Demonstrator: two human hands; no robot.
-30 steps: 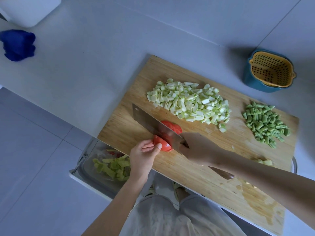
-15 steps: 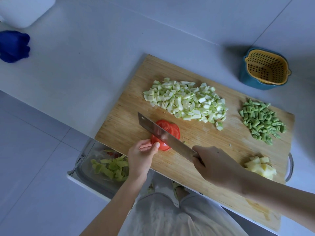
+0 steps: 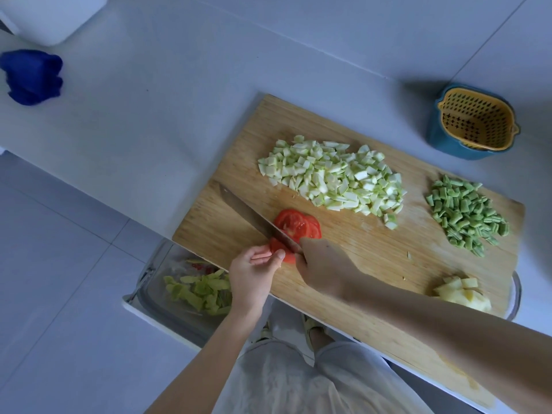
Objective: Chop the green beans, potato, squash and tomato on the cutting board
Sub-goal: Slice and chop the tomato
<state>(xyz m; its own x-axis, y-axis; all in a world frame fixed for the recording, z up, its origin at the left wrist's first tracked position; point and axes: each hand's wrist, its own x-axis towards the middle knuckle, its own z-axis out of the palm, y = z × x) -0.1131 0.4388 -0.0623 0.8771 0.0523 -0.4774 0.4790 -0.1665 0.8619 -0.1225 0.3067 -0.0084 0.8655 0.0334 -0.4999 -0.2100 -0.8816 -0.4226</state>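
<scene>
Nearest the person, the left hand (image 3: 254,271) was curled on the uncut end of the tomato (image 3: 294,231), fingertips pinching it right at the near edge of the cutting board (image 3: 373,258). Just beside it the right hand (image 3: 324,264) was wrapped tight round the handle of the knife (image 3: 254,216), blade down in the tomato with a few cut slices fanned out on its far side.

Honestly, with that little tomato left, I'd have tucked the fingertips back under the knuckles and let the blade ride against them. A gentle sawing stroke beats pressing straight down, since soft tomato squashes and skids on wet wood. Sliding the whole thing further in from the edge wouldn't have hurt either.

Off to the near right sat the potato (image 3: 464,294), already cubed. Further back were the squash (image 3: 331,179) pile in the middle and the green beans (image 3: 466,213) to the right, both chopped, so the tomato looked like the last job.
</scene>
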